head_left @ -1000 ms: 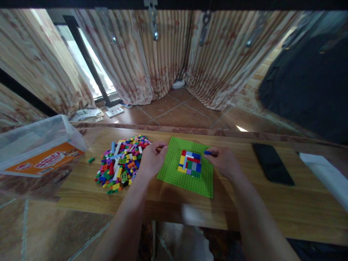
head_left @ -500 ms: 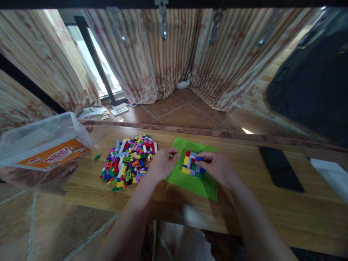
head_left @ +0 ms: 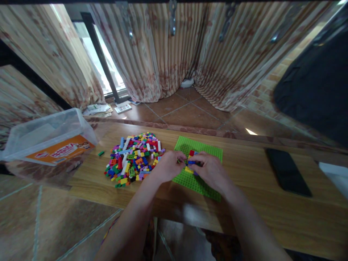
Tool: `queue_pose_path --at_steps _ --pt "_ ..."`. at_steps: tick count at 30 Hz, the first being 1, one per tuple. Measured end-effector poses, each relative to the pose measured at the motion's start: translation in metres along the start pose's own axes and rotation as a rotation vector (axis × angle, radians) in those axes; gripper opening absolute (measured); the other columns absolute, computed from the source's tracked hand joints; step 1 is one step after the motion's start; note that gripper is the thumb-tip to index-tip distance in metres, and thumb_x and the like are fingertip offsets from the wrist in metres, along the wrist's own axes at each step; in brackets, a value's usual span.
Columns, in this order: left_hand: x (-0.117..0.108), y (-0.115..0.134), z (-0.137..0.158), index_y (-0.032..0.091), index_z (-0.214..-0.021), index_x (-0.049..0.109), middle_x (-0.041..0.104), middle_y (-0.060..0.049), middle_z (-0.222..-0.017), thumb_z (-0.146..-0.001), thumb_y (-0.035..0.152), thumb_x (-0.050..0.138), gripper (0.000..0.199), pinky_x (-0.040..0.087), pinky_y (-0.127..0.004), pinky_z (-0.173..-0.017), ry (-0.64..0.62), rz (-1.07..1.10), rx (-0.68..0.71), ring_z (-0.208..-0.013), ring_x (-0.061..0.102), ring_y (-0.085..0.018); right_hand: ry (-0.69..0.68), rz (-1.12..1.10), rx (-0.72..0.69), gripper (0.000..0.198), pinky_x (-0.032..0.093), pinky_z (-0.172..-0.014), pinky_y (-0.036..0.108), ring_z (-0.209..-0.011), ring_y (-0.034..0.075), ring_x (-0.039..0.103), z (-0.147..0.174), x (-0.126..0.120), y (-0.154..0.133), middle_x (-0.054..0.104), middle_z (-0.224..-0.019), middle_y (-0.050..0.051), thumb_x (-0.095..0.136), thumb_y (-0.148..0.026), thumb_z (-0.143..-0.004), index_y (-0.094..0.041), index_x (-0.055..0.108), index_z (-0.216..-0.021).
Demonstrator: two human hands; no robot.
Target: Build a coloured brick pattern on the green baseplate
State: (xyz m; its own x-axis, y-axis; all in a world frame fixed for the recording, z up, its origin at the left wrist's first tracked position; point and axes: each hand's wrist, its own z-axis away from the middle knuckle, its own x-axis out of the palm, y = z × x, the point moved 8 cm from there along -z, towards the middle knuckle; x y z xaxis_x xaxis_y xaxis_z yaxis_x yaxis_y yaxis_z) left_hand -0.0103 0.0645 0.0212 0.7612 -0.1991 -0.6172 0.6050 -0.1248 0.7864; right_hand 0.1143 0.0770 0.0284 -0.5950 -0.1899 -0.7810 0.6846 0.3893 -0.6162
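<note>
Over the green baseplate (head_left: 195, 186), my right hand (head_left: 210, 167) pinches a blue brick (head_left: 191, 162) between thumb and fingers. My left hand (head_left: 172, 166) is close on the other side, fingertips drawn together near the blue brick; whatever it may hold is hidden. Below and between the hands lies a block of joined bricks on the baseplate, mostly covered now. A red brick (head_left: 191, 153) and a yellow brick (head_left: 188, 169) of it still show. Left of my left hand spreads a pile of loose colourful bricks (head_left: 139, 162).
A clear plastic box (head_left: 51, 136) with an orange label stands at the left end of the wooden table (head_left: 247, 203). One green brick (head_left: 101, 153) lies apart from the pile. A black phone (head_left: 287, 172) and white paper (head_left: 334, 177) lie to the right.
My right hand has moved left with the blue brick, and my left hand has come right, so they nearly meet over the joined bricks. The view has shifted slightly.
</note>
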Motion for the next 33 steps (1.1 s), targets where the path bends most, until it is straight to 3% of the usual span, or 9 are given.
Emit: queue_pose_path --at_steps 16,23,28,33 --pt "0.002 0.004 0.002 0.017 -0.084 0.073 0.07 -0.002 -0.075 -0.083 0.021 0.054 0.019 0.041 -0.024 -0.063 0.0 -0.061 -0.027 -0.068 0.06 -0.014 -0.073 0.012 -0.029 0.018 0.04 -0.061 0.026 -0.067 0.015 0.058 0.0 0.002 -0.009 0.067 -0.076 0.001 0.06 -0.016 -0.081 -0.024 0.076 -0.085" --pt "0.002 0.005 0.003 0.017 -0.081 0.072 0.068 -0.001 -0.07 -0.083 0.023 0.054 0.019 0.038 -0.024 -0.059 0.0 -0.046 -0.007 -0.065 0.057 -0.014 -0.055 -0.048 0.02 0.021 0.045 -0.065 0.028 -0.069 0.016 0.062 0.0 0.001 -0.005 0.072 -0.081 0.001 0.061 -0.014 -0.078 -0.024 0.075 -0.089" --pt "-0.001 0.003 0.008 0.017 -0.067 0.067 0.063 0.0 -0.061 -0.082 0.025 0.056 0.02 0.033 -0.024 -0.055 -0.021 -0.144 -0.05 -0.058 0.053 -0.013 -0.012 -0.135 0.104 0.019 0.05 -0.073 0.032 -0.079 0.019 0.068 -0.001 -0.003 0.011 0.075 -0.09 0.004 0.063 -0.019 -0.08 -0.021 0.074 -0.095" --pt "0.002 0.004 0.012 0.019 -0.064 0.067 0.062 0.0 -0.059 -0.08 0.025 0.058 0.02 0.031 -0.025 -0.055 -0.012 -0.255 -0.104 -0.057 0.054 -0.014 0.038 -0.15 0.081 0.018 0.051 -0.078 0.033 -0.084 0.02 0.069 -0.001 -0.01 0.014 0.076 -0.093 0.003 0.059 -0.021 -0.084 -0.023 0.074 -0.094"
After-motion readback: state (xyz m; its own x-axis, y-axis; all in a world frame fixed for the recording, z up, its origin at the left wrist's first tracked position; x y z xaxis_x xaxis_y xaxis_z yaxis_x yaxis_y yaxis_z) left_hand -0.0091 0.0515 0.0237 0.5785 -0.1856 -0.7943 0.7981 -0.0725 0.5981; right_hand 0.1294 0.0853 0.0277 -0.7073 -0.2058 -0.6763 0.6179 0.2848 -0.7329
